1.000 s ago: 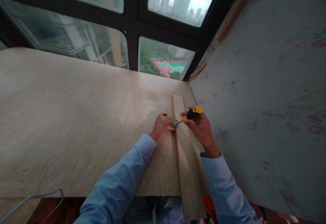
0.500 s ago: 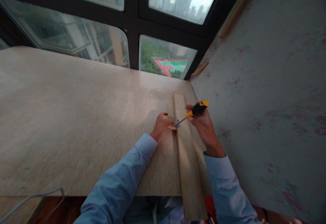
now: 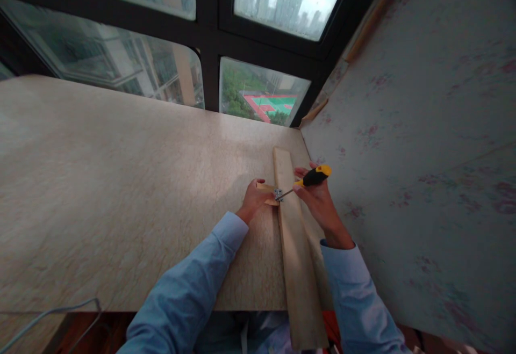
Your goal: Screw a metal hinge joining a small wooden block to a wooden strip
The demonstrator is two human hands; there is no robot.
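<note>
A long wooden board (image 3: 300, 268) lies on the pale counter, its near end jutting past the front edge. Against its left side sits a small wooden piece (image 3: 266, 186), gripped by my left hand (image 3: 255, 199). Where the two meet is a small metal hinge (image 3: 278, 195). My right hand (image 3: 321, 203) is closed around a yellow and black screwdriver (image 3: 314, 176). The screwdriver's tip reaches the lower part of the hinge, close to my left fingertips; whether it sits in a screw is too small to tell.
The stone-patterned counter (image 3: 121, 182) stretches left to a dark-framed window (image 3: 209, 37). A flower-patterned wall (image 3: 423, 144) rises close beside my right arm. At the lower left a grey cable (image 3: 60, 309) crosses the counter's front edge.
The screwdriver's handle has dropped slightly and leans lower, with my right fingers shifted around it. My left hand, the small piece and the board stay nearly where they were.
</note>
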